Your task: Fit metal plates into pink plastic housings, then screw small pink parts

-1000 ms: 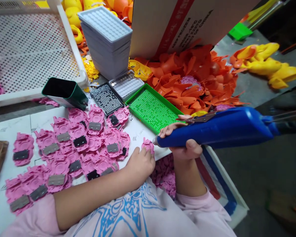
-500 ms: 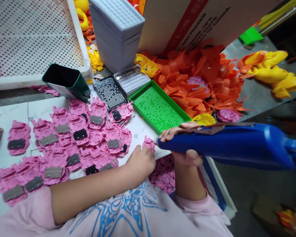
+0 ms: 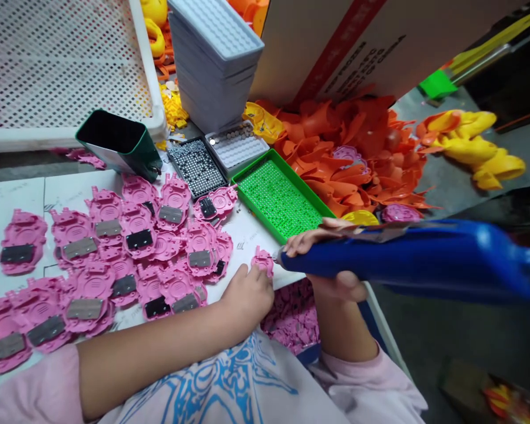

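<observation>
At the table's front edge my left hand (image 3: 249, 297) has its fingers closed on a small pink plastic part (image 3: 263, 260). My right hand (image 3: 324, 259) is wrapped round a blue electric screwdriver (image 3: 406, 258) held nearly level, its tip pointing left and touching or almost touching that part. Just beyond my right hand lies a green tray (image 3: 282, 194) with a perforated insert. Many pink plates (image 3: 89, 281) with grey or black covers are spread to the left of my left hand. My left fingertips partly hide the small part.
A black perforated tray (image 3: 197, 168), a green container (image 3: 117, 141) and a stack of white trays (image 3: 214, 65) stand at the back. Orange pieces (image 3: 335, 159) lie heaped behind the green tray. A white crate (image 3: 70, 65) is at the upper left; pink parts (image 3: 291, 312) fill a bin below the edge.
The view has shifted slightly. Both hands keep their holds, and the screwdriver tip remains at the small pink part.
</observation>
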The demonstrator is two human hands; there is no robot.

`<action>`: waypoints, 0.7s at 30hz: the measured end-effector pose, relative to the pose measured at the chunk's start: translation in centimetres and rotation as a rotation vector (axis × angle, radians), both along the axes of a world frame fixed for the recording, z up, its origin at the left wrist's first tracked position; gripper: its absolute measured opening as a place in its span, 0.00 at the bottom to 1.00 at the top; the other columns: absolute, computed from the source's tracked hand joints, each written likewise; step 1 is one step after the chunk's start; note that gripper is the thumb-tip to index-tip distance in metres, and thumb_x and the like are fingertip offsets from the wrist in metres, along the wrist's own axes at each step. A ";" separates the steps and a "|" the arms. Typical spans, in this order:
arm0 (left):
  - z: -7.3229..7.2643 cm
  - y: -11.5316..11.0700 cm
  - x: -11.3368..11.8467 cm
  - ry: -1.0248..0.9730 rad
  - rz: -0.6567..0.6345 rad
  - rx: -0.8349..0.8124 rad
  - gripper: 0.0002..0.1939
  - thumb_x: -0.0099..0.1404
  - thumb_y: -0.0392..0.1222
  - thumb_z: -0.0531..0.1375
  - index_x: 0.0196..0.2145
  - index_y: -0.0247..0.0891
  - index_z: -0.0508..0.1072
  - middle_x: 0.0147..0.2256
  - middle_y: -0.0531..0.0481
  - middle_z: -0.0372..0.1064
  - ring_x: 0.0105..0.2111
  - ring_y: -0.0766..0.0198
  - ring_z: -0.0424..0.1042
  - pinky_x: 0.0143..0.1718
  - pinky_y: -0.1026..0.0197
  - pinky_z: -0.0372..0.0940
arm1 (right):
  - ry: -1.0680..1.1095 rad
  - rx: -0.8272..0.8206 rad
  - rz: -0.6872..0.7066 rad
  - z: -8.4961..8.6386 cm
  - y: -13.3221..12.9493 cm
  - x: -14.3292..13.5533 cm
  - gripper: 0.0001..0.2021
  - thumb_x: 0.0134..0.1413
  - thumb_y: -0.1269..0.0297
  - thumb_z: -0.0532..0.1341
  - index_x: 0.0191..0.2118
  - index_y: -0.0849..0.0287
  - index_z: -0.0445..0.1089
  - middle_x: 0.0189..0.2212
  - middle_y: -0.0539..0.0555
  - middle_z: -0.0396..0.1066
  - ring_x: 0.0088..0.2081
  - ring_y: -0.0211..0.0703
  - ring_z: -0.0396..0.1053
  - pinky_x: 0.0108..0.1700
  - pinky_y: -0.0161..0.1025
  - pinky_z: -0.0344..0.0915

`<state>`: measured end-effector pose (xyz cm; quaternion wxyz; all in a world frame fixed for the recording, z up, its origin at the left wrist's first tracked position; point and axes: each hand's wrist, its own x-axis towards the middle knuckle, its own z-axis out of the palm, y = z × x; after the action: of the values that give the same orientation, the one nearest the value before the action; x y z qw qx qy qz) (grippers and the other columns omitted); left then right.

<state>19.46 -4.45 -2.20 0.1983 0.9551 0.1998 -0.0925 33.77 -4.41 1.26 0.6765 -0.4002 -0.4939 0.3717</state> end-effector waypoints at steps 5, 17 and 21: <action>-0.3 -0.1 -0.1 -0.014 0.009 0.013 0.14 0.67 0.31 0.53 0.48 0.27 0.72 0.44 0.36 0.73 0.46 0.51 0.70 0.38 0.52 0.62 | 0.022 0.102 -0.277 2.5 2.5 2.2 0.14 0.44 0.49 0.58 0.31 0.54 0.68 0.20 0.46 0.67 0.19 0.38 0.66 0.24 0.39 0.66; -0.4 -0.2 -0.2 -0.040 0.019 0.009 0.13 0.67 0.31 0.53 0.46 0.28 0.73 0.43 0.36 0.73 0.45 0.53 0.70 0.37 0.52 0.61 | 0.088 -0.134 -0.530 -0.4 5.7 3.9 0.16 0.40 0.48 0.59 0.30 0.56 0.61 0.18 0.44 0.65 0.17 0.37 0.65 0.22 0.38 0.64; -0.2 -0.1 -0.1 -0.034 0.013 0.005 0.13 0.66 0.32 0.54 0.46 0.28 0.73 0.44 0.36 0.73 0.44 0.53 0.70 0.38 0.53 0.61 | 0.099 -0.103 -0.522 -0.7 5.6 4.1 0.15 0.40 0.50 0.59 0.30 0.55 0.61 0.17 0.44 0.66 0.17 0.36 0.65 0.22 0.36 0.64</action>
<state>19.31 -4.57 -2.44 0.1998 0.9558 0.2026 -0.0746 37.84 1.17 0.52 0.7514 -0.5295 -0.3208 0.2284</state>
